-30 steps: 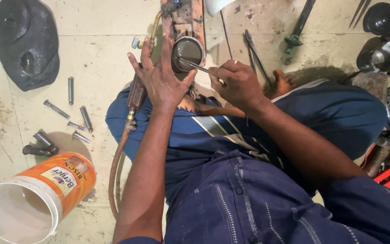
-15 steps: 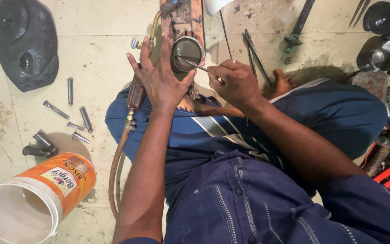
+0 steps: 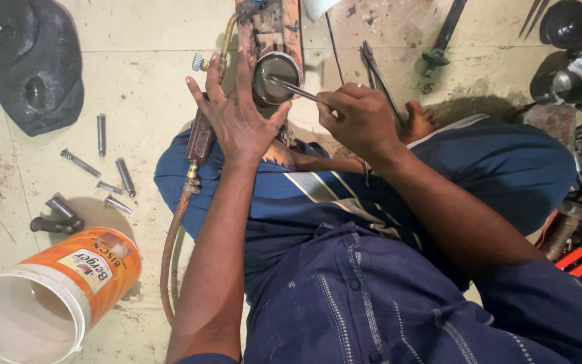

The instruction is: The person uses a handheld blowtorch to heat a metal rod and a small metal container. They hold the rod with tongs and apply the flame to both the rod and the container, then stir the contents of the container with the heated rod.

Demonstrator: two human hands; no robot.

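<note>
Both hands are at work at the far middle of the head view, above my knees in blue trousers. My left hand (image 3: 240, 121) lies spread flat, fingers splayed and grasping nothing, its fingertips against the left side of a round metal cup (image 3: 276, 77) that sits on a rusty red metal block (image 3: 272, 27) on the floor. My right hand (image 3: 358, 118) is clenched around a thin metal rod (image 3: 298, 91), whose far tip reaches into the mouth of the cup. Just left of my left hand a brown torch handle (image 3: 201, 138) with a brass tube runs toward the block, and its hose (image 3: 170, 249) trails back near my left leg. Farther left, several loose steel bolts (image 3: 101, 135) lie scattered on the pale floor tiles (image 3: 143, 87), with a dark cloth bundle (image 3: 28, 64) beyond them at the far left corner. At the near left an orange and white plastic bucket (image 3: 55, 290) lies tipped on its side. Pliers (image 3: 378, 74) rest on the floor just beyond my right hand, and dark metal parts crowd the right edge.
</note>
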